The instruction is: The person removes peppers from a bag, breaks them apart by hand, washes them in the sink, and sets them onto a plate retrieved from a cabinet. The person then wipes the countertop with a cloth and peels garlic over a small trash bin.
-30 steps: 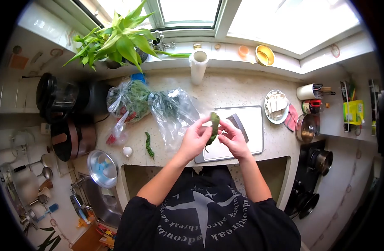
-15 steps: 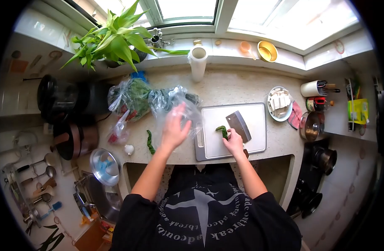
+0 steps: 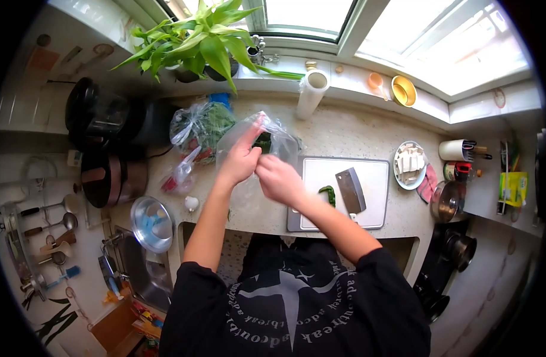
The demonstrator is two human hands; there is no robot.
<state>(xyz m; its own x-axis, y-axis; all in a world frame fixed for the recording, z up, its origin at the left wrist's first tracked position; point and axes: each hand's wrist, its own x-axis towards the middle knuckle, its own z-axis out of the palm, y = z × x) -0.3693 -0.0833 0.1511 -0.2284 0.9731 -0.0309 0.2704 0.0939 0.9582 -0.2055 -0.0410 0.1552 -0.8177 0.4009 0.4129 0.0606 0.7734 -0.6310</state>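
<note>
My left hand is at the clear plastic bag, long fingers reaching up along the film and thumb bent toward my other hand. My right hand is slightly blurred, its fingers curled together against the bag's near edge beside my left thumb. Dark green peppers show through the plastic. On the white cutting board a curled green pepper lies left of a cleaver, which nothing touches. Another pepper on the counter is mostly hidden behind my left forearm.
A white bowl of pale sliced pieces stands right of the board near a pink cloth. Bagged greens and a garlic bulb lie at left. A plastic-wrap roll stands behind. A metal basin sits by the sink.
My right hand has left the pepper on the board and moved left to the bag. Both hands now meet there, and the bag is lifted and bunched. The whole view has shifted.
</note>
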